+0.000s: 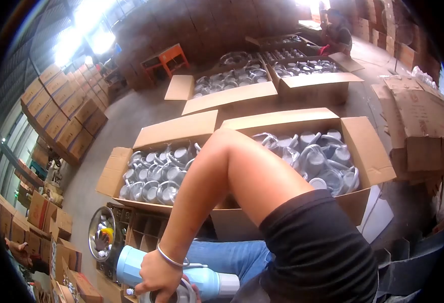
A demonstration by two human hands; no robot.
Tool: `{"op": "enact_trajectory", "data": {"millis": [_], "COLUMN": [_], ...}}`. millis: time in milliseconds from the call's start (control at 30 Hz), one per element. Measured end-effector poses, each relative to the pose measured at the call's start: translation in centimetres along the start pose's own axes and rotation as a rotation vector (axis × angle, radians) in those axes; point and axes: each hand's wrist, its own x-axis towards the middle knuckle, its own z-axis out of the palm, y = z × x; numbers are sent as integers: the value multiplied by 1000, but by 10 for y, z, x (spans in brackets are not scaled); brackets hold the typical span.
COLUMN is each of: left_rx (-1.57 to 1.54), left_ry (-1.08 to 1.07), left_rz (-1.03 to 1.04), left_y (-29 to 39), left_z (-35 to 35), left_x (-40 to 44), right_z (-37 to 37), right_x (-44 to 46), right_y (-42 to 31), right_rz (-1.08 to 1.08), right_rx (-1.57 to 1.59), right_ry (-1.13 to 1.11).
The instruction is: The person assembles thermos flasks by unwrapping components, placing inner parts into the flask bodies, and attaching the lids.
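My right hand (160, 272), with a silver bangle on its wrist, is closed over a grey plastic lid with a handle (185, 293) at the bottom edge. The lid's dark round opening shows under my fingers. Of my left hand (197, 293), only a few fingertips show, curled against the right side of the same lid; the rest is hidden. A light blue insulated jug (204, 281) with a pale grey end lies sideways across my lap, behind my right hand and touching it or nearly so.
Open cartons of grey handled lids (151, 177) (315, 161) stand ahead; more cartons (229, 98) lie beyond. A divided carton (149, 230) and round steel bowl (102, 227) are at left, with another person's hand (101, 241) at the bowl. Flattened cardboard (416, 116) leans right. A person (337, 34) sits far back.
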Motion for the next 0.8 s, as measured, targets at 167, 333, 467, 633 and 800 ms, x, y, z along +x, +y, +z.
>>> {"op": "enact_trajectory", "data": {"millis": [167, 333, 467, 633, 800], "left_rx": [2, -85, -635, -51, -706], "left_ry": [45, 146, -135, -504, -505], "left_rz": [25, 62, -28, -265, -386], "left_y": [2, 21, 46, 96, 78], "left_z": [-17, -26, -26, -36, -57], "left_x": [-4, -38, -11, 16, 56], "right_z": [-13, -15, -42, -36, -39], "right_x": [7, 10, 35, 68, 73], "right_y": [-10, -20, 4, 24, 45], "right_rz": [-83, -98, -177, -423, -254], "right_rx": [-114, -80, 136, 485, 647], "right_ry": [159, 141, 322, 87, 94]}}
